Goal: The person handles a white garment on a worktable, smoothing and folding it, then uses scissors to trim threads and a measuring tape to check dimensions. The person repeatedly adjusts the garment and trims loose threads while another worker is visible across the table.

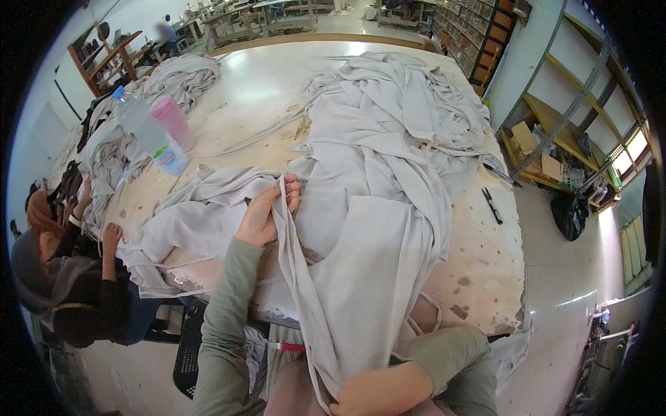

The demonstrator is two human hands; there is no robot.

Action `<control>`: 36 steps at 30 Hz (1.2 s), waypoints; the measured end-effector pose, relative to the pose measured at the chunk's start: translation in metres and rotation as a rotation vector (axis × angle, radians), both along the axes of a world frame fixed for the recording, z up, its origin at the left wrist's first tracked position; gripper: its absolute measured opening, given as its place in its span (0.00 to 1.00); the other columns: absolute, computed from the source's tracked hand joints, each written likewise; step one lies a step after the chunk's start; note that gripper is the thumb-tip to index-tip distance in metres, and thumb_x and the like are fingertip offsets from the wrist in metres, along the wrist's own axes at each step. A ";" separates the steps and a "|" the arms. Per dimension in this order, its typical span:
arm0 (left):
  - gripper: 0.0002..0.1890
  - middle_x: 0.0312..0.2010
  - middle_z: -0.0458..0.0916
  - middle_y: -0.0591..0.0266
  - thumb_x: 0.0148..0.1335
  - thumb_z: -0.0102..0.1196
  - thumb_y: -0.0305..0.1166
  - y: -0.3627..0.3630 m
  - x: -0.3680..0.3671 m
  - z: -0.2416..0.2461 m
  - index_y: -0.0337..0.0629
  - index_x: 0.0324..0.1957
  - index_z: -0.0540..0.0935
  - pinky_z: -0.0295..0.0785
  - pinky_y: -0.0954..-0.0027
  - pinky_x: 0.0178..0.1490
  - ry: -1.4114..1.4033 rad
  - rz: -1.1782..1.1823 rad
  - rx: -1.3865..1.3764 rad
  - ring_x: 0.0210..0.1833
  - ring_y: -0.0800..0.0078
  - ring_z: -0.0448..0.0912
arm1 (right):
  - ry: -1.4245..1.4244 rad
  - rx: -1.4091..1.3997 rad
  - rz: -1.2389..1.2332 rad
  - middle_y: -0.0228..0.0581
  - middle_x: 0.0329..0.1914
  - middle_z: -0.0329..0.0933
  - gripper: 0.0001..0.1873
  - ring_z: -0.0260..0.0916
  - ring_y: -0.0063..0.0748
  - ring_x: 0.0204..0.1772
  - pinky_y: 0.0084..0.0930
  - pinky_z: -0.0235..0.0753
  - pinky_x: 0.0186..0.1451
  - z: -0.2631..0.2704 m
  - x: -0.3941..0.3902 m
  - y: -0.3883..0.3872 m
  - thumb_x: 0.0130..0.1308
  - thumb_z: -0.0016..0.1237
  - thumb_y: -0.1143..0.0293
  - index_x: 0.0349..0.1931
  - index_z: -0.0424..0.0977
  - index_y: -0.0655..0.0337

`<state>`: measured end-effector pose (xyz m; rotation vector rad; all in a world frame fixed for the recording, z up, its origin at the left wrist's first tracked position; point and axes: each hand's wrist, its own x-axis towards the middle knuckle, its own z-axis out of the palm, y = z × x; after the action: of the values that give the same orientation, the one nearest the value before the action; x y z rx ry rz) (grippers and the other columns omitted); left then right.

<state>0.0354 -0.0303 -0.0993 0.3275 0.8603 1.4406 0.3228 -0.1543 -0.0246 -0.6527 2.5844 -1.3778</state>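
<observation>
Light grey sewn fabric (364,249) lies over the near edge of the worktable (473,270) and hangs down toward my lap. With my left hand (266,210) I hold a narrow folded strip of this cloth up above the table, its fingers curled around it. Low down at the front edge, my right hand (382,390) grips the lower end of the fabric; its fingertips are partly hidden. A heap of the same grey cloth (385,99) spreads behind, and another grey piece (192,229) lies left of my left hand.
A plastic bottle (151,132) and a pink tumbler (174,125) stand at the left. Thread snips (491,205) and a black-handled tool (502,174) lie at the right. Co-workers (78,286) sit along the left side. Metal shelving (567,125) holds boxes beyond the table.
</observation>
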 end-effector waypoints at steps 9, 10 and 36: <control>0.20 0.53 0.75 0.62 0.70 0.41 0.34 -0.054 0.041 0.034 0.34 0.59 0.70 0.68 0.72 0.54 0.608 -0.127 0.341 0.50 0.77 0.73 | 0.238 0.250 -1.266 0.39 0.37 0.75 0.14 0.73 0.33 0.32 0.26 0.71 0.31 0.006 -0.036 0.107 0.63 0.51 0.62 0.44 0.73 0.61; 0.19 0.50 0.76 0.64 0.69 0.44 0.31 -0.059 0.042 0.039 0.35 0.59 0.71 0.68 0.75 0.52 0.814 -0.143 0.241 0.50 0.79 0.73 | 0.307 0.118 -1.347 0.38 0.40 0.75 0.14 0.72 0.30 0.32 0.23 0.71 0.31 0.004 -0.041 0.112 0.62 0.52 0.65 0.45 0.73 0.61; 0.15 0.35 0.77 0.59 0.42 0.60 0.14 -0.094 0.098 0.051 0.37 0.35 0.76 0.69 0.74 0.42 1.439 0.533 0.580 0.38 0.67 0.75 | 0.233 -0.503 -1.297 0.34 0.32 0.77 0.09 0.72 0.19 0.32 0.17 0.69 0.29 -0.003 -0.060 0.095 0.63 0.51 0.70 0.41 0.73 0.63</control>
<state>0.1338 -0.1243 -0.0488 1.8232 1.7107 1.8503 0.2623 -0.0589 -0.0280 1.1721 2.8526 -2.3575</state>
